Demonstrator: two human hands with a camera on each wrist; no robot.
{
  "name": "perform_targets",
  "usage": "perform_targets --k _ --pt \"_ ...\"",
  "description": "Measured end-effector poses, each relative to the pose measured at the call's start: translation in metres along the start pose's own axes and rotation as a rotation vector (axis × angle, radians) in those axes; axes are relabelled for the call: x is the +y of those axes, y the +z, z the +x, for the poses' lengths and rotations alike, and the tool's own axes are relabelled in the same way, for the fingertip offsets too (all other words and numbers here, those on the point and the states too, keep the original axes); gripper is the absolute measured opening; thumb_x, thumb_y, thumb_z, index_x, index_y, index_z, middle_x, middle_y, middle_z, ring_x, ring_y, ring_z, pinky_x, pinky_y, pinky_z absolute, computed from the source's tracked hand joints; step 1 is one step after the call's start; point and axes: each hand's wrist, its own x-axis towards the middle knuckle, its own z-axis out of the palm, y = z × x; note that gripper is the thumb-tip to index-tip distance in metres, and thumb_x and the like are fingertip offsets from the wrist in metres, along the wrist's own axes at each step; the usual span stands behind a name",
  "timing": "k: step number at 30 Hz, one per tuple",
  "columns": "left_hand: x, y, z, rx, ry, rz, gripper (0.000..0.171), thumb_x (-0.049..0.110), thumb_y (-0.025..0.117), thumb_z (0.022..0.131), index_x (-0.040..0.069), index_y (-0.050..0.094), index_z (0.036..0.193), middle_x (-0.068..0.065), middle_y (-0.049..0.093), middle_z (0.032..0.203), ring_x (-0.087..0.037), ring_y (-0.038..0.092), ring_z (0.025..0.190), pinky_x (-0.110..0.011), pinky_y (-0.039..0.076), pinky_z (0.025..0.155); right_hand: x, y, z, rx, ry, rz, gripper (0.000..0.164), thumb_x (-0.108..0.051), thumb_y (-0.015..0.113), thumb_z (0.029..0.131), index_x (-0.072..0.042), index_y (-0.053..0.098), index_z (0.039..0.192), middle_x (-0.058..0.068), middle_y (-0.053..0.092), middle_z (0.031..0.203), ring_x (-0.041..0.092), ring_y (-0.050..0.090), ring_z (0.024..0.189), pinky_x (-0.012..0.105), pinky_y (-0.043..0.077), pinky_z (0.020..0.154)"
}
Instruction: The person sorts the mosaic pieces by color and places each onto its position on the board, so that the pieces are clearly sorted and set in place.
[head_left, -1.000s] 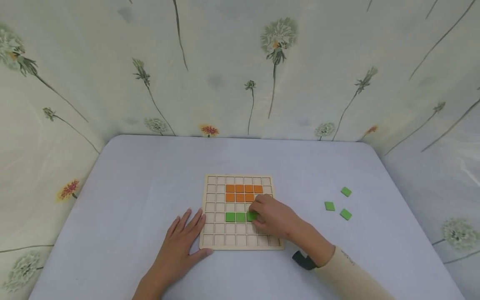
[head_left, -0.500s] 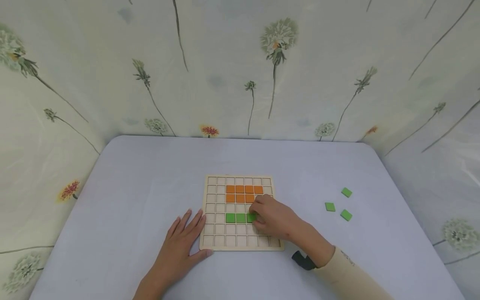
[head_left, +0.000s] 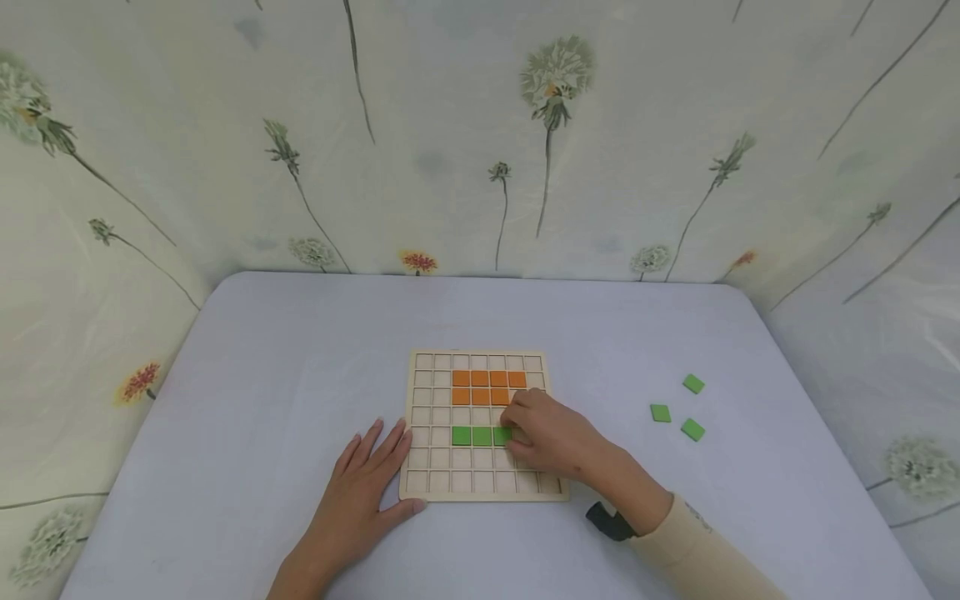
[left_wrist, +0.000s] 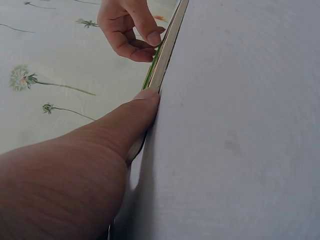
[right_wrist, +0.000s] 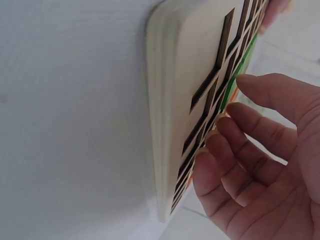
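A square wooden grid board (head_left: pixel 440 458) lies flat on the table. Beside its left edge rests my left hand (head_left: pixel 360 492), fingers spread and fingertips on the rim; in the left wrist view its thumb (left_wrist: pixel 147 95) presses the board's edge. Over the board's right half, my right hand (head_left: pixel 551 437) has curled fingers and pinches a green square tile (head_left: pixel 502 436) at its cell. In the right wrist view the thumb (right_wrist: pixel 252 85) touches the green tile's edge. Two more green tiles (head_left: pixel 471 436) sit to its left in the same row. Cells under the right hand are hidden.
Two rows of orange tiles (head_left: pixel 480 387) fill cells further up the board. Three loose green tiles (head_left: pixel 661 413) lie on the table (head_left: pixel 315 350) to the right. A dark strap (head_left: pixel 609 522) shows below the right wrist. Flowered cloth (head_left: pixel 450 167) hangs behind and at both sides.
My right hand has shifted very slightly right, and the third green tile shows a little more clearly. The left hand and the loose tiles stay where they were.
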Motion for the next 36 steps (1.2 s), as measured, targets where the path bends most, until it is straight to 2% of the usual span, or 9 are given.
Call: perform_targets --k 6,14,19,26,36 --pt "0.000 0.000 0.001 -0.004 -0.009 -0.007 0.094 0.056 0.078 0.089 0.017 0.037 0.164 0.005 0.027 0.171 -0.025 0.010 0.161 -0.049 0.007 0.128 0.005 0.001 -0.003 0.009 0.015 0.014 0.017 -0.015 0.070 0.093 -0.013 0.076 0.108 -0.007 0.062 0.102 0.013 0.054 0.098 0.030 0.055 0.083" --pt "0.001 0.000 0.001 -0.015 -0.019 0.003 0.094 0.057 0.077 0.089 0.017 0.037 0.164 0.005 0.027 0.171 -0.025 0.009 0.161 -0.049 0.007 0.128 0.021 0.000 -0.012 0.045 -0.004 0.010 0.023 -0.018 0.072 0.095 -0.008 0.076 0.115 0.000 0.066 0.113 0.021 0.059 0.110 0.037 0.055 0.094" --pt "0.001 0.000 0.000 -0.005 -0.009 -0.007 0.094 0.056 0.077 0.089 0.017 0.037 0.164 0.005 0.028 0.171 -0.025 0.010 0.161 -0.049 0.007 0.128 0.033 -0.003 -0.018 0.057 0.027 0.006 0.023 -0.019 0.072 0.095 -0.009 0.075 0.115 0.000 0.067 0.115 0.021 0.059 0.111 0.038 0.054 0.096" --pt "0.000 -0.001 0.000 -0.004 -0.003 -0.024 0.093 0.055 0.077 0.089 0.017 0.037 0.164 0.005 0.027 0.171 -0.025 0.009 0.161 -0.048 0.006 0.128 0.047 -0.007 -0.028 0.090 0.060 -0.019 0.024 -0.016 0.072 0.094 -0.008 0.075 0.117 0.001 0.067 0.114 0.020 0.058 0.106 0.038 0.055 0.093" --pt "0.000 -0.001 0.000 -0.009 -0.006 -0.011 0.093 0.055 0.077 0.089 0.017 0.037 0.164 0.004 0.027 0.171 -0.026 0.010 0.161 -0.049 0.007 0.128 0.069 -0.015 -0.051 0.106 0.180 -0.037 0.038 -0.020 0.077 0.094 -0.005 0.069 0.128 0.008 0.066 0.125 0.028 0.060 0.118 0.046 0.055 0.101"
